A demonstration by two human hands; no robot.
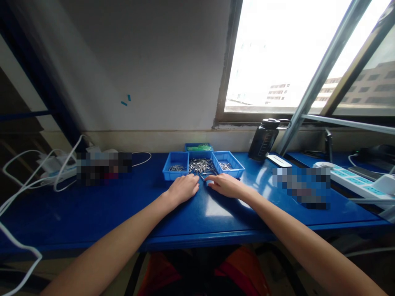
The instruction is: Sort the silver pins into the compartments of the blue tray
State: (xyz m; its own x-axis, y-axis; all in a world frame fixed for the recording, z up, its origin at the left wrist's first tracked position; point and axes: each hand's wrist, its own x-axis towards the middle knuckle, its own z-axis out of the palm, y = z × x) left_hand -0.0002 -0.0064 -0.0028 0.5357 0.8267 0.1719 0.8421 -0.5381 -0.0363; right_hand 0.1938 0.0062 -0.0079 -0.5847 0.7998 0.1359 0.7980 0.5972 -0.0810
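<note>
A pile of small metal pins (202,166) lies loose on the blue table (129,205) between two blue trays. My left hand (184,188) rests palm down at the near edge of the pile, fingers curled toward it. My right hand (224,184) lies beside it, fingertips pinched together at the pile's edge; whether a pin is between them is too small to see. The left tray (175,165) and the right tray (227,163) each hold a few pins. A third blue tray (199,147) with green pieces stands behind the pile.
A dark water bottle (264,139) stands at the back right under the window. A white power strip (354,181) and cables lie at the right. White cables and chargers (55,168) crowd the left end. An orange stool (243,267) shows below the table edge.
</note>
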